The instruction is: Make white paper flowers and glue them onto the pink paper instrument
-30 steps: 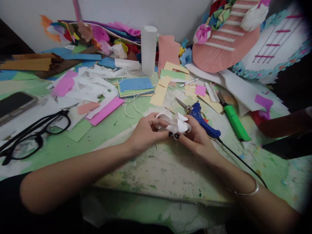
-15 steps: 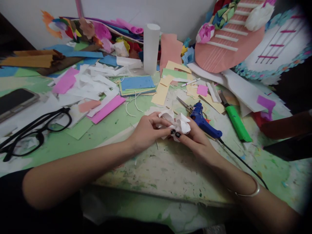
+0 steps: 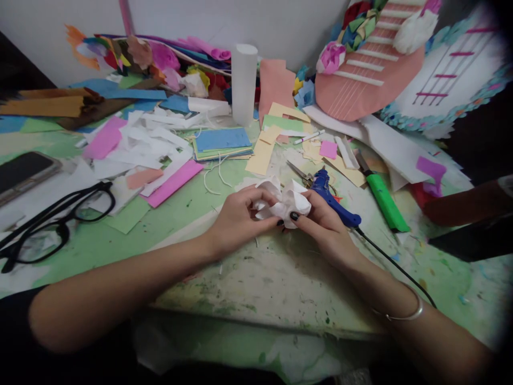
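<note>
Between my two hands is a white paper flower (image 3: 294, 199) with curled petals, held just above the work board (image 3: 264, 289). My left hand (image 3: 244, 216) pinches its left side, thumb below and fingers around the petals. On the other side, my right hand (image 3: 326, 222) grips it with the thumb pressed on the front and the fingers behind, partly hidden. Just beyond my right hand lies a blue glue gun (image 3: 332, 199), its black cord running toward the lower right. Scissors (image 3: 298, 171) rest beside the glue gun's nozzle.
A green-handled knife (image 3: 387, 200) lies to the right. Stacked coloured paper (image 3: 222, 140), white scraps (image 3: 140, 139) and a white paper roll (image 3: 244, 85) are farther back. Eyeglasses (image 3: 60, 230) and a phone (image 3: 26, 174) sit at left. Guitar-shaped paper decorations (image 3: 360, 96) lean at back right.
My thumbs have moved slightly apart, and the flower's petals look a little more spread. Both hands still hold it. The whole view has shifted slightly.
</note>
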`<state>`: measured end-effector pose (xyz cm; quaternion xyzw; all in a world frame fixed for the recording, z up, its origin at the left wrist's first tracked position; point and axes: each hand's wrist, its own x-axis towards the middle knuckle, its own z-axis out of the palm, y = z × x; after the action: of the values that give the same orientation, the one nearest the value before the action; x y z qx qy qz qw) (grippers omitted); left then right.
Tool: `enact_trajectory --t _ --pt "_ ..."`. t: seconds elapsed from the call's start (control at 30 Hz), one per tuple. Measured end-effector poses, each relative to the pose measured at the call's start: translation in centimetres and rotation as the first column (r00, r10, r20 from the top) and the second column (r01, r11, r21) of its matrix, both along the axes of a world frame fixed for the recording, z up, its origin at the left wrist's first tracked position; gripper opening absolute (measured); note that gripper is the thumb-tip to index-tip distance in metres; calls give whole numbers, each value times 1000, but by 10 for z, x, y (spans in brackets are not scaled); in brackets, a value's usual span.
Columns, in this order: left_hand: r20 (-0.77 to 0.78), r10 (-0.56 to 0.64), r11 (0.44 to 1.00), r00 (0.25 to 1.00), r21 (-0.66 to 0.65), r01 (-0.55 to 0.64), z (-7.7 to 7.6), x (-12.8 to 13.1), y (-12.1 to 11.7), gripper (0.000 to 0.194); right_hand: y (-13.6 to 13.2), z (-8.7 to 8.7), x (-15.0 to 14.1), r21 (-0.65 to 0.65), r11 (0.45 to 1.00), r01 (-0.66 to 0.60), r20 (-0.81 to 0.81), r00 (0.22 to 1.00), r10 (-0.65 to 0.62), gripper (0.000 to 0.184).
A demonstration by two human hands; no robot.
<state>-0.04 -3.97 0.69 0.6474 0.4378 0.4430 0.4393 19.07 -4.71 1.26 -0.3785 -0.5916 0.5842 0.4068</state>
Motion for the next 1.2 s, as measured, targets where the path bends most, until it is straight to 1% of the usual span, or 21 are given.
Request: enact_trajectory --t 0.1,0.17,0.33,0.47,0.6,0.7,0.8,0.87,0.97,1.03,1.13,1.2 --pt "-111 34 992 993 126 -20 2 -3 0 15 0 2 0 -42 999 3 -48 999 -5 20" --pt "-147 29 986 989 165 -5 3 -4 0 17 0 2 0 -53 999 -3 -60 998 0 21" --pt "-111 -5 983 994 183 25 2 -4 1 34 0 2 1 -64 998 -4 -60 998 1 23" --pt "-48 -69 986 996 149 76 1 -6 3 35 1 4 3 -73 997 -18 -49 999 15 29" --pt "68 -65 995 996 79 60 3 -7 7 35 6 8 10 -74 996 -54 -65 997 50 39" --pt "166 -85 996 982 22 83 6 -7 9 38 9 10 15 -30 1000 -3 -10 1000 3 33" --pt "197 -107 994 975 -8 110 7 -7 9 39 10 9 16 -3 999 42 24 999 -42 25" --pt "154 -119 993 981 -7 121 7 -8 9 39 10 8 15 8 999 50 27 998 -50 23" --pt "33 -141 990 990 8 140 8 -9 9 36 10 5 12 26 999 42 40 998 -43 20" --pt "-31 -162 987 986 -27 161 10 -10 9 35 10 4 11 24 999 36 58 998 -38 19" --pt "-97 -205 975 974 -109 194 15 -12 10 33 10 4 12 -20 999 33 63 998 -32 22" --pt "-175 -240 968 955 -119 222 19 -14 11 28 10 3 13 -81 997 9 84 996 -2 27"
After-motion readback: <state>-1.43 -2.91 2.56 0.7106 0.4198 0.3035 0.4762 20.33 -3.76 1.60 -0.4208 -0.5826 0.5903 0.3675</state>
